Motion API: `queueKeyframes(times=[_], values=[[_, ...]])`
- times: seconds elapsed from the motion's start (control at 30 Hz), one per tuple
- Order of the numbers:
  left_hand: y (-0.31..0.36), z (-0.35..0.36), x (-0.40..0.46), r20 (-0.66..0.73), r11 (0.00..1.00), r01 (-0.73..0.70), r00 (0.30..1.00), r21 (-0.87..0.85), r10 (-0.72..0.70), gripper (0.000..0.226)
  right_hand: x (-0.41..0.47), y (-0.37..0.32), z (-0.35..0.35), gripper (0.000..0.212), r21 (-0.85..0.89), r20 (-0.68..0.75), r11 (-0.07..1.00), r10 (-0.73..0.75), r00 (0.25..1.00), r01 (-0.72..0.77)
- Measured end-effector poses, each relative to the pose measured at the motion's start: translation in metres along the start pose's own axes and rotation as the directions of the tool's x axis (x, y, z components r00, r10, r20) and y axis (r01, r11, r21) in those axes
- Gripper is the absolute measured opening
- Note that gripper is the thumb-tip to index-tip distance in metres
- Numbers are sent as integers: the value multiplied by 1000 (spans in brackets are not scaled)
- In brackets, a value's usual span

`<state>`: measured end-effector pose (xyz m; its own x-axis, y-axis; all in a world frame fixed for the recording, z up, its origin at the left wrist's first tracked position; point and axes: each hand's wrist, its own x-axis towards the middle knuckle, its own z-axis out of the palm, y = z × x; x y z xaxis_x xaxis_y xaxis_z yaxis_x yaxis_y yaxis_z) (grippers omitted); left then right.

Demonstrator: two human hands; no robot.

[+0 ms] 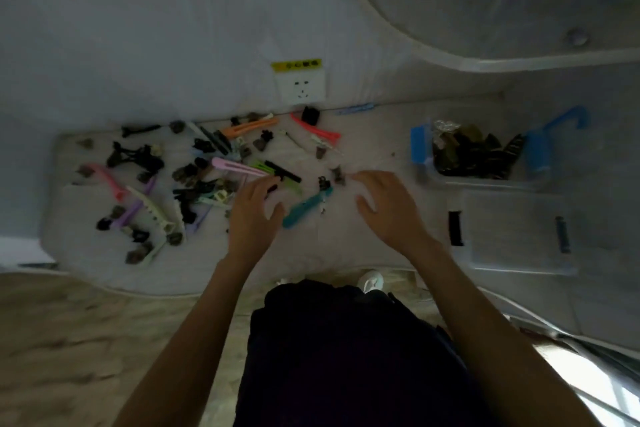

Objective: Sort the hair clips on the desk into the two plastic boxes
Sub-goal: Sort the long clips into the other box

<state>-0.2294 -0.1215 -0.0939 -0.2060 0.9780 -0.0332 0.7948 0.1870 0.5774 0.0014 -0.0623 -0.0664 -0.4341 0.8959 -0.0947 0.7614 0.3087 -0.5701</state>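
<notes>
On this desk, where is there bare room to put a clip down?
Bare desk lies between the right hand and the boxes: the filled box behind, the nearly empty box in front. Another strip runs along the near edge, before the left hand. Left of the teal clip it is crowded.

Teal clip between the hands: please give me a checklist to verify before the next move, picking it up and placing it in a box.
1. Left hand free, fingers relaxed, holding nothing: ok.
2. Right hand free, holding nothing: ok.
3. Teal clip lies exposed on the desk, nothing on top: ok.
4. Box with blue latches open, already holds dark clips: ok.
5. Near clear box open: cannot tell, blurred.
6. Which box takes long clips: cannot tell.
</notes>
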Motion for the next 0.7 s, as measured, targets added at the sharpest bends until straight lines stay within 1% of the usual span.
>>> queueKeyframes(times=[0.1, 0.17, 0.2, 0.27, 0.37, 0.43, 0.5, 0.57, 0.6, 0.63, 0.7], values=[[-39, -19, -10, 1, 993, 93, 996, 71, -93, 47, 16, -25, 53, 66, -72, 257, 997, 20, 966, -1], [-58, -28, -8, 18, 989, 100, 995, 105, -103, 48, 25, -38, 82, 72, -147, 342, 989, 64, 937, -14], [-63, -31, -5, 22, 990, 81, 996, 117, -84, 48, 28, -41, 94, 72, -184, 348, 983, 79, 934, -15], [-72, -35, 6, 25, 988, 8, 1000, 154, -12, 53, 32, -47, 109, 69, -220, 309, 976, 78, 948, -9], [-81, -37, 33, 60, 958, -156, 988, 239, 146, 50, 35, -48, 114, 66, -178, 215, 984, 61, 975, -22], [-84, -38, 54, 109, 941, -215, 975, 263, 192, 43, 32, -47, 109, 66, -137, 120, 989, 80, 990, -63], [-85, -37, 72, 157, 927, -252, 964, 279, 214, 37, 27, -45, 105, 63, -103, -4, 985, 142, 990, -142], [-85, -36, 86, 242, 894, -294, 945, 338, 219, 33, 21, -44, 103, 54, -14, -165, 963, 263, 951, -268], [-85, -37, 92, 284, 871, -319, 933, 373, 220, 31, 20, -44, 103, 49, 29, -214, 945, 323, 922, -325], [-84, -37, 96, 315, 850, -346, 921, 398, 227, 30, 20, -45, 104, 45, 55, -226, 929, 368, 902, -366], [-82, -40, 103, 344, 839, -389, 902, 380, 262, 28, 24, -47, 105, 41, 60, -183, 908, 419, 889, -416]])
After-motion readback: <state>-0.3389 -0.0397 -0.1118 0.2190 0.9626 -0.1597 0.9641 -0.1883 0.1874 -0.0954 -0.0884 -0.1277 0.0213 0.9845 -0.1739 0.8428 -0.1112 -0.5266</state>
